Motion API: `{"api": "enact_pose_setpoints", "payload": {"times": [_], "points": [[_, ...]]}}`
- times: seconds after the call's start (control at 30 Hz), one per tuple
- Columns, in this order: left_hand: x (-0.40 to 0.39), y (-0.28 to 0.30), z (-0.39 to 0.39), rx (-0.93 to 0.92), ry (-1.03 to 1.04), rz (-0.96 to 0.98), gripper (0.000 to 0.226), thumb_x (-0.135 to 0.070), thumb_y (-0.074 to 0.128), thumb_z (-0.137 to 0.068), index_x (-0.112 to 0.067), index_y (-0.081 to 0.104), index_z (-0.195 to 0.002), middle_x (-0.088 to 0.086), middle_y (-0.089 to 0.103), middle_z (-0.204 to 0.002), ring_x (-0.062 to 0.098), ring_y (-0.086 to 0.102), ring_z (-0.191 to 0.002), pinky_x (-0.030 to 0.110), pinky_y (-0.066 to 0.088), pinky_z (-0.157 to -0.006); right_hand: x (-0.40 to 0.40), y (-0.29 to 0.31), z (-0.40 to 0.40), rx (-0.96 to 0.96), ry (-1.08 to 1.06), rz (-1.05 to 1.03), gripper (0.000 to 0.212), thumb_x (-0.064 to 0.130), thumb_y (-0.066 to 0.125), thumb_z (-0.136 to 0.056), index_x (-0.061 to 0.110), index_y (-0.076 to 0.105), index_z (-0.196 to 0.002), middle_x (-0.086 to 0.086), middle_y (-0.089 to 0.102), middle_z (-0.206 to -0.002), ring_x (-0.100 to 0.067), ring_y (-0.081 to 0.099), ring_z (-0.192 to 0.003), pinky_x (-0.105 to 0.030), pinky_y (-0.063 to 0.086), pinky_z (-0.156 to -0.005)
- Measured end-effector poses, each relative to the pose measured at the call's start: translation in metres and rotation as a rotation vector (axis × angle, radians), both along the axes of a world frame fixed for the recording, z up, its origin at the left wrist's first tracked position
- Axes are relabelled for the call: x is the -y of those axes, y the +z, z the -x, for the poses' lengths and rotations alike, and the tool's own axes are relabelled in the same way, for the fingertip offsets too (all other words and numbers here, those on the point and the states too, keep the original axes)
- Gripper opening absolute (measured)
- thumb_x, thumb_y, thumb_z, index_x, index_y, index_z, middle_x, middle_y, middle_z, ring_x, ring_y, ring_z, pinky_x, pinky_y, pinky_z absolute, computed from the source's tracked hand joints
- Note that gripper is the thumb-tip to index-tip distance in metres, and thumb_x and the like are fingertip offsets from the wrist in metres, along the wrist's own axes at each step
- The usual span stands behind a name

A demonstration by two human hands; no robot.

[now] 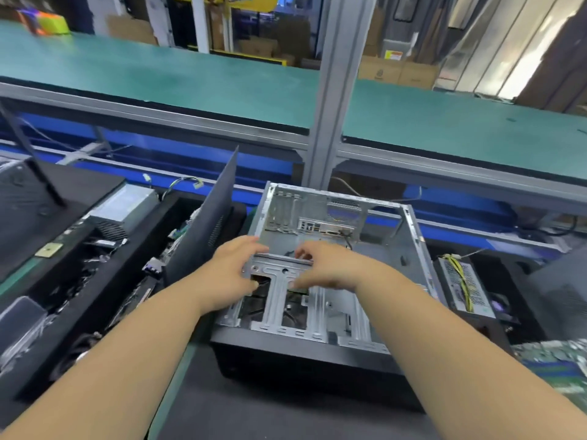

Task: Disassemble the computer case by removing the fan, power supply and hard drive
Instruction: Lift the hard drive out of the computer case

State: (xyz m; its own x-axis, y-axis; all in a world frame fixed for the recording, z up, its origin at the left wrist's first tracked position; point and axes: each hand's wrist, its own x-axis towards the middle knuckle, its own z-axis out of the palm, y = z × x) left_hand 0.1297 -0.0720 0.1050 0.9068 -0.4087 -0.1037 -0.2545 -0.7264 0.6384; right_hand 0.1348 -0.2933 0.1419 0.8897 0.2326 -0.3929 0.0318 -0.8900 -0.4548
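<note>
An open grey metal computer case (397, 246) lies on its side on the workbench, its black front panel toward me. A silver drive cage bracket (279, 296) spans the near part of the case. My left hand (235, 271) grips the bracket's left end, fingers over its top edge and thumb below. My right hand (320, 268) holds the bracket's middle, fingers curled over the far edge. Something dark sits under the bracket, mostly hidden. The case's far part looks bare apart from a rear I/O plate (320, 228).
A black side panel (206, 223) leans upright left of the case. A silver power supply (127, 204) and loose parts fill a black bin at left. Another power supply with yellow wires (463, 287) lies at right. Circuit boards (559, 360) sit at lower right. A metal post (333, 100) stands behind.
</note>
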Motion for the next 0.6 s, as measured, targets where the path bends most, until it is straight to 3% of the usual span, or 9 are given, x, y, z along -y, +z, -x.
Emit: {"api": "enact_pose_setpoints", "payload": {"times": [0.07, 0.17, 0.3, 0.4, 0.6], "points": [[-0.003, -0.004, 0.001, -0.016, -0.048, -0.031, 0.072, -0.016, 0.069, -0.083, -0.038, 0.037, -0.143, -0.018, 0.010, -0.157, 0.003, 0.005, -0.144, 0.024, 0.014, -0.114, -0.003, -0.006, -0.001, -0.041, 0.049, 0.076, 0.092, 0.045, 0.085, -0.071, 0.025, 0.037, -0.147, -0.001, 0.043, -0.150, -0.024, 0.046, -0.132, -0.029, 0.039, -0.096], [-0.003, -0.006, -0.001, -0.013, -0.075, -0.040, 0.080, -0.021, 0.072, -0.079, -0.041, 0.032, -0.145, -0.020, 0.002, -0.157, 0.001, 0.001, -0.143, 0.027, 0.014, -0.116, -0.006, -0.010, -0.004, -0.067, 0.087, 0.115, 0.107, 0.043, 0.089, -0.066, 0.027, 0.027, -0.152, -0.004, 0.035, -0.156, -0.027, 0.038, -0.139, -0.037, 0.037, -0.110], [-0.001, -0.008, -0.005, -0.009, -0.099, -0.054, 0.085, -0.028, 0.074, -0.077, -0.044, 0.028, -0.147, -0.021, -0.003, -0.158, 0.000, -0.002, -0.144, 0.032, 0.014, -0.119, -0.006, -0.010, -0.006, -0.099, 0.103, 0.126, 0.113, 0.042, 0.089, -0.067, 0.029, 0.020, -0.156, -0.003, 0.026, -0.161, -0.027, 0.035, -0.143, -0.043, 0.033, -0.115], [-0.001, -0.008, -0.008, -0.026, -0.135, -0.089, 0.089, -0.023, 0.073, -0.075, -0.046, 0.025, -0.147, -0.023, -0.007, -0.157, 0.001, -0.006, -0.144, 0.035, 0.016, -0.119, -0.005, -0.010, -0.006, -0.112, 0.146, 0.179, 0.119, 0.043, 0.089, -0.067, 0.029, 0.013, -0.157, -0.003, 0.022, -0.161, -0.028, 0.033, -0.144, -0.045, 0.034, -0.115], [0.001, -0.006, -0.009, 0.005, -0.135, -0.165, 0.089, -0.023, 0.070, -0.075, -0.049, 0.022, -0.146, -0.024, -0.008, -0.156, 0.005, -0.005, -0.144, 0.038, 0.019, -0.118, -0.005, -0.016, -0.005, -0.043, 0.112, 0.171, 0.109, 0.043, 0.085, -0.068, 0.031, 0.020, -0.154, -0.003, 0.031, -0.155, -0.026, 0.045, -0.133, -0.039, 0.045, -0.103]]}}
